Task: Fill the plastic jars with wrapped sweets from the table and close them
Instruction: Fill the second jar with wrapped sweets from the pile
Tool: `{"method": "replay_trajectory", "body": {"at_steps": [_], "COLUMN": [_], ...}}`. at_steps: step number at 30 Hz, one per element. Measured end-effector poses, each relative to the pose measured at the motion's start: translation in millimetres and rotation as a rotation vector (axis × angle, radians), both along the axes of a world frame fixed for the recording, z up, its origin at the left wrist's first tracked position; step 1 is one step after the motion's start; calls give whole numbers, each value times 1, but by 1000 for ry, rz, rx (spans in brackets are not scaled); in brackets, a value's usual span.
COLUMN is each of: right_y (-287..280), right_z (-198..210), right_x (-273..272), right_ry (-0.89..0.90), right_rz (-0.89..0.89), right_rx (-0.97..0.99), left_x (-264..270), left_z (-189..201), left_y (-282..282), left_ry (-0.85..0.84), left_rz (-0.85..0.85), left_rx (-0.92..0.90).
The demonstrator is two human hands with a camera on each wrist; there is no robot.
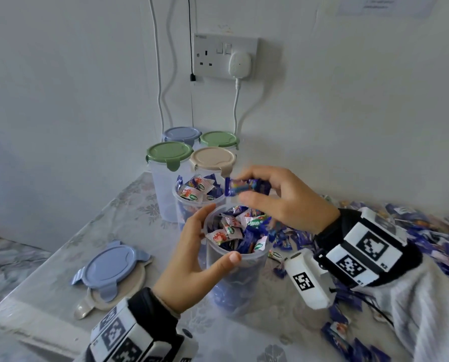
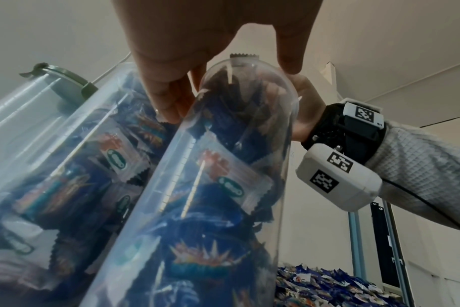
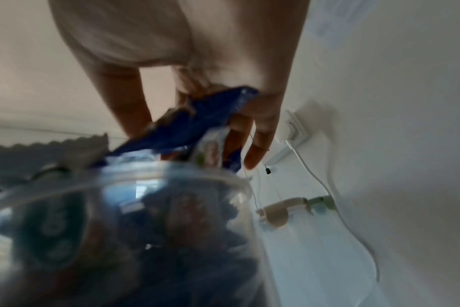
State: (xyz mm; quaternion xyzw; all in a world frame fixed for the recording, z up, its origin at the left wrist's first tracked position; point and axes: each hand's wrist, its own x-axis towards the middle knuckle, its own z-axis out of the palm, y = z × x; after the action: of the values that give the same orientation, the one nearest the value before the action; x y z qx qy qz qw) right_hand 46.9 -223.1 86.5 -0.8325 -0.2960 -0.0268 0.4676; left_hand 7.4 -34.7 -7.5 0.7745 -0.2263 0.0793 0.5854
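Right hand (image 1: 283, 202) pinching blue sweets (image 1: 244, 188) above the open jar (image 1: 237, 259).
Left hand (image 1: 199, 259) is gripping its rim, centre frame.

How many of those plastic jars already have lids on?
4, clustered by the wall: blue-lidded jar back left, green-lidded jar back right, a second green one front left, beige-lidded jar front right. None seems hidden.
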Motion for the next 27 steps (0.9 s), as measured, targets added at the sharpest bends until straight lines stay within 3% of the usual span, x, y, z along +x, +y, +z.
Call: {"method": "replay_trajectory", "body": {"at_steps": [3,18,21,25,27], "right_y": [-5,19,15,-3,-13], "right_z": [2,4,6,6,2], "right_x": [-5,0,-2,-11,-14], "right_ry": [-35,48,52,36,-34], "right_rz": [42,194,184,82,-5], "right_rx": [-249,-630,-545,-191,-120], "left_x": [0,1,0,0,0], "left_z": [0,-5,-5,-5,-5], "left_y": [4,9,9,11,11], "left_ry": [9,46,44,61,69], "left_rz": [-24,-17,-16,-16,-10], "left_rx": [-71,-87,-94,-91,-84]}}
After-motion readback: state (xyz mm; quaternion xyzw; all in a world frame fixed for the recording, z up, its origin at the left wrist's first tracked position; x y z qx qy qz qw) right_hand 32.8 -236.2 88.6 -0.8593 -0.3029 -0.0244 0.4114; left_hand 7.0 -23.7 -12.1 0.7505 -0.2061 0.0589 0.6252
